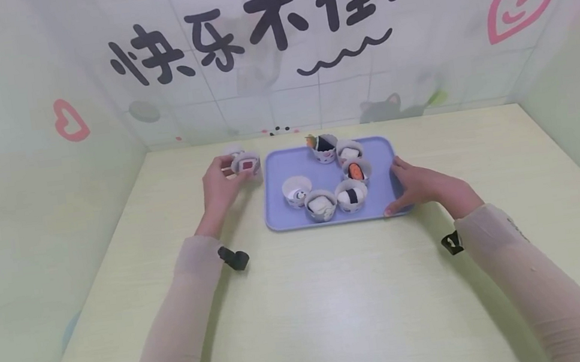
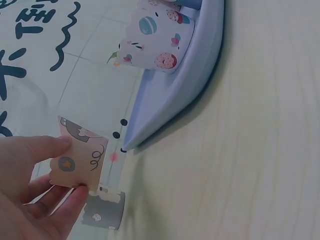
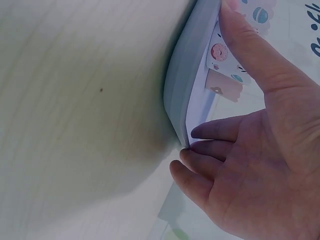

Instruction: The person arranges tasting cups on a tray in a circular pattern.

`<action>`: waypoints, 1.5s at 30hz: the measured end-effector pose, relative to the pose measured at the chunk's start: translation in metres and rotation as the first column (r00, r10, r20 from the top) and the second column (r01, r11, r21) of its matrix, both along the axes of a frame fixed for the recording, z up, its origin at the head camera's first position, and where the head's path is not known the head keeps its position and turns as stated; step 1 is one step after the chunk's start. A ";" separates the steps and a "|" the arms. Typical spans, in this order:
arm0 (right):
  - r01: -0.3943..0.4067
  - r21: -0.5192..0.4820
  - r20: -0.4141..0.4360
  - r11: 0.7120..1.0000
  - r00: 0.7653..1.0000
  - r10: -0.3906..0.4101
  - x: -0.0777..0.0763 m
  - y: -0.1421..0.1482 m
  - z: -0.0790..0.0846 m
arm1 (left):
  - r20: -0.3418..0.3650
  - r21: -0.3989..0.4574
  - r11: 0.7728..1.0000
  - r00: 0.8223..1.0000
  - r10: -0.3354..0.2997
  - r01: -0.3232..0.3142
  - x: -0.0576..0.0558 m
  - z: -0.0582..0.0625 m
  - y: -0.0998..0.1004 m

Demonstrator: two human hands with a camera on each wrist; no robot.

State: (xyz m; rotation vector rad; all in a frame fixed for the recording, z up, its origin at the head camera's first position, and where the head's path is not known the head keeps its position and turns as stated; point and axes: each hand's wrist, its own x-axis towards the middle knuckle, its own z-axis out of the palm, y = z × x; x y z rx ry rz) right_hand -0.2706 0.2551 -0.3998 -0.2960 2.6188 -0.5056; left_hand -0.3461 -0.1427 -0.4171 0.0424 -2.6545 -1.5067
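Note:
In the head view my left hand point(image 1: 220, 188) is left of the blue tray point(image 1: 281, 221), pinching a small paper cup point(image 1: 256, 171) between thumb and fingers. A white piece with a dark red square point(image 1: 247, 165) sits in this cup. The left wrist view shows the held cup point(image 2: 87, 155) as pinkish with a star print, tilted. My right hand point(image 1: 421, 185) lies at the tray's right end, thumb near its front corner and fingers farther back. In the right wrist view the relaxed fingers point(image 3: 212, 135) rest along the tray rim point(image 3: 182, 85).
Several printed paper cups stand on the tray: one with a dark rice ball point(image 1: 324, 143), one with orange-topped sushi point(image 1: 356, 171), one with black-banded sushi point(image 1: 350, 197). A cup point(image 1: 298, 192) at the tray's left shows a printed bottom. Behind my left hand stands a grey cup point(image 2: 105, 212).

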 end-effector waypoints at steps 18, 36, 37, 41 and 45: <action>-0.003 -0.002 -0.011 1.000 1.000 0.003 -0.001 0.000 -0.002 | 0.036 -0.005 0.986 0.986 -0.165 0.166 -0.003 -0.011 0.046; 0.004 -0.015 -0.013 1.000 1.000 -0.004 -0.002 -0.001 0.000 | 0.090 -0.103 0.933 0.937 -0.337 0.345 -0.002 -0.010 0.043; 0.006 -0.019 -0.012 1.000 1.000 -0.006 -0.001 -0.001 0.001 | 0.088 -0.102 0.933 0.937 -0.337 0.345 -0.002 -0.008 0.042; 0.011 -0.023 -0.006 1.000 1.000 -0.011 0.000 -0.001 0.000 | 0.060 -0.093 0.938 0.942 -0.330 0.335 -0.003 0.001 0.036; 0.008 -0.019 -0.008 1.000 1.000 -0.008 0.000 -0.001 0.000 | -0.002 -0.097 0.954 0.958 -0.285 0.284 -0.009 0.016 0.027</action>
